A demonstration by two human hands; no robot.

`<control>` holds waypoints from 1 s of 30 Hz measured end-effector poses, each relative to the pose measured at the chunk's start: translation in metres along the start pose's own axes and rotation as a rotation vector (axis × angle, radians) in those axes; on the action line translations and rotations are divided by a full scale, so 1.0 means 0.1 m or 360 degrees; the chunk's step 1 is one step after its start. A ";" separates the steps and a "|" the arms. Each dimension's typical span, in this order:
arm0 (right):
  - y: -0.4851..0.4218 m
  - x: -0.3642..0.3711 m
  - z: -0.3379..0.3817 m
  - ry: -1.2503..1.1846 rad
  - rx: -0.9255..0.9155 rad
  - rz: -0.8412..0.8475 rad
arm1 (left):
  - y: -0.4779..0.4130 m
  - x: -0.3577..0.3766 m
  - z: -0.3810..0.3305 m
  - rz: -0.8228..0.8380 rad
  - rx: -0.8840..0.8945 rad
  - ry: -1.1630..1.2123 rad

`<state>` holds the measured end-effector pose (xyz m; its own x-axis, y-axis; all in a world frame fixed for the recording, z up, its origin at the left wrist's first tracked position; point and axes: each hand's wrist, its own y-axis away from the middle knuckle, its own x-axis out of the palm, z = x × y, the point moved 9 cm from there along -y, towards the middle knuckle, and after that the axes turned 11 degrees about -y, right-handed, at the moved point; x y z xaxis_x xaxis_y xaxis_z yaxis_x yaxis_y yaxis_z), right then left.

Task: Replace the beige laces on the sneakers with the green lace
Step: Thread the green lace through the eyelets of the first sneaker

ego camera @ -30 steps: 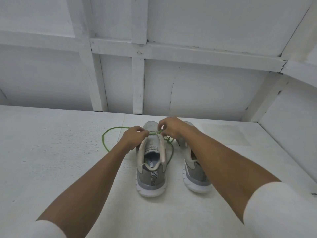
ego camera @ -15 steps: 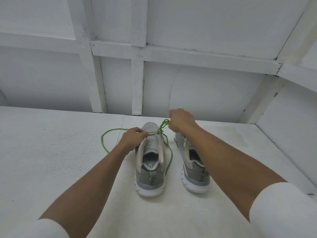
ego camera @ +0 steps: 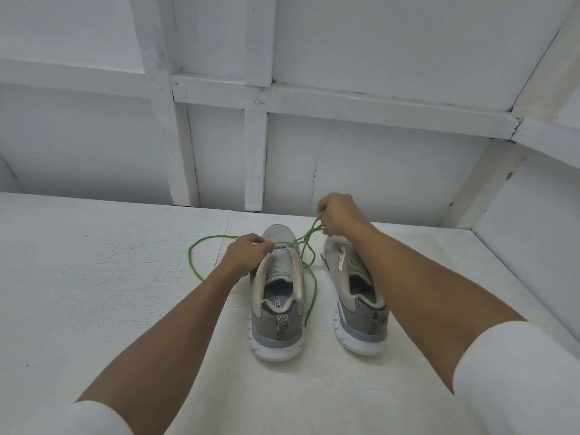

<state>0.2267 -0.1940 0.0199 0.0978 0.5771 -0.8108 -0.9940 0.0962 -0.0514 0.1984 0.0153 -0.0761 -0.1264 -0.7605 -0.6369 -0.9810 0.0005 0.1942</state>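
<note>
- My left hand (ego camera: 248, 255) rests on the front part of the left sneaker (ego camera: 276, 312). Its thumb and fingers pinch the green lace (ego camera: 189, 258) just at the eyelets.
- My right hand (ego camera: 337, 215) is raised higher and farther from me, above the toe of the right sneaker (ego camera: 357, 309). Its fingers are curled around the lace.
- Between my two hands the lace runs in a tight line, from the left sneaker up to my right hand.
- To the left of my left hand the lace makes a wide loop that lies on the white desk (ego camera: 94, 277).
- Another part of the lace hangs down from my right hand and runs between the two sneakers, along the right side of the left one.
- Both sneakers stand side by side on the desk, heels toward me, a little apart.
- The right sneaker lies under my right forearm, and I cannot tell if my arm touches it.
</note>
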 end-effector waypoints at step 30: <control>0.17 0.82 0.14 0.0603 -0.0465 0.0426 | 0.02 0.01 -0.01 -0.0010 -0.0017 -0.0021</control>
<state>0.2188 -0.1339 -0.0393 -0.1311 0.2124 -0.9683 -0.9590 -0.2746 0.0696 0.1968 0.0139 -0.0763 -0.1223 -0.7520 -0.6478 -0.9801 -0.0114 0.1982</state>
